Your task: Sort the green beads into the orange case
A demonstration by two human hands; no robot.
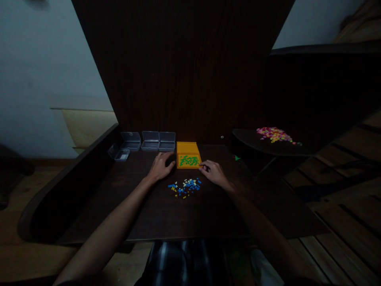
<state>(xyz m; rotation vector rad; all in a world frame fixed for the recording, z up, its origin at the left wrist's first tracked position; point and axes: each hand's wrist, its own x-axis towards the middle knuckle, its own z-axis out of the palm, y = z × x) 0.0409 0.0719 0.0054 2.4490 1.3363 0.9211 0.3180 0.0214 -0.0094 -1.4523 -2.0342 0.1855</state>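
An orange box [187, 149] with its lid raised lies on the dark wooden table [154, 210], with green pieces [189, 160] inside. My left hand [160, 166] rests flat on the table, its fingers touching the box's left side. My right hand [213, 172] lies at the box's right front corner, fingers curled against it; whether they pinch anything is hidden. A small pile of blue, yellow and white pieces [185, 187] lies on the table between my hands, just in front of the box.
Several clear plastic boxes [150, 140] stand open along the table's back left, and one more [119, 154] lies near the left edge. A heap of pink and yellow pieces [274, 134] sits on a raised dark shelf at right. One green piece [237, 158] lies beside that shelf.
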